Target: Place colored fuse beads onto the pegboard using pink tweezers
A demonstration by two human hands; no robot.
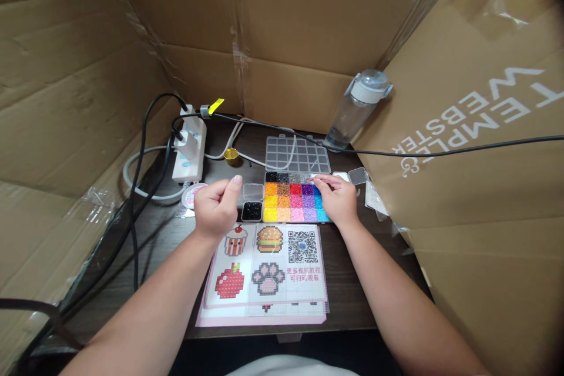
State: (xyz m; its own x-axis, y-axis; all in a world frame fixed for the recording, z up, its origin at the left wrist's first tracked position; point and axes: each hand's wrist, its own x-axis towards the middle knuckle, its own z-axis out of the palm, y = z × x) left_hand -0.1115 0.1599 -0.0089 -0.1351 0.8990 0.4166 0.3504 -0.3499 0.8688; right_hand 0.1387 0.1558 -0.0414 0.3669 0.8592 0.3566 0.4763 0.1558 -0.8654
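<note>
My right hand (340, 197) is closed in a pinch over the upper right of the bead box (263, 202), holding a thin pink tool (312, 179) that resembles tweezers. Sorted by colour, small fuse beads (296, 201) fill the box's compartments. To the left, my left hand (215, 207) forms a fist with the thumb on top; whatever is inside it is hidden. A small clear case of black beads (252, 211) lies between that fist and the box. Pattern sheets (251, 249) with a burger, a paw and a QR code lie in front of the box.
The box's clear gridded lid (297, 153) lies open behind it. A water bottle (356, 107) stands at the back right. At the left are a power strip (189, 160) and black cables (144, 147); one cable crosses behind the box. Cardboard walls (295, 17) enclose the table.
</note>
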